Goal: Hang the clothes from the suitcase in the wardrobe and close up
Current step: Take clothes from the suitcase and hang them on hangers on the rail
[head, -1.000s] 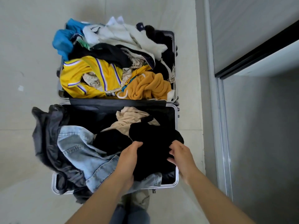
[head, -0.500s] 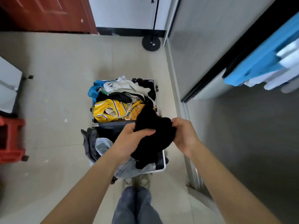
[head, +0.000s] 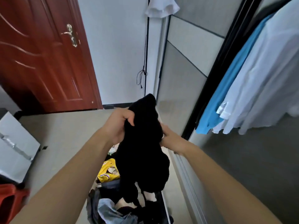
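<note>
A black garment [head: 142, 143] hangs bunched in the air above the open suitcase [head: 165, 210]. My left hand [head: 119, 125] grips its upper part, fingers curled into the cloth. My right hand [head: 169, 138] holds its right side, with the fingers mostly hidden behind the fabric. Below, the suitcase still holds a yellow jersey [head: 108, 172], light blue jeans [head: 110, 214] and other dark clothes. The open wardrobe [head: 258, 167] is on the right, with a blue shirt [head: 226, 94] and white shirts [head: 262, 81] hanging inside.
A red-brown door [head: 40, 54] stands at the left. A floor lamp with a white shade [head: 161, 7] and black pole stands by the wardrobe's grey sliding panel [head: 182, 78]. A white box [head: 14, 146] and a red stool [head: 11, 202] sit on the floor at the left.
Both hands have lifted the black garment out of the suitcase to chest height. My view has tilted up from the suitcase toward the door and wardrobe.
</note>
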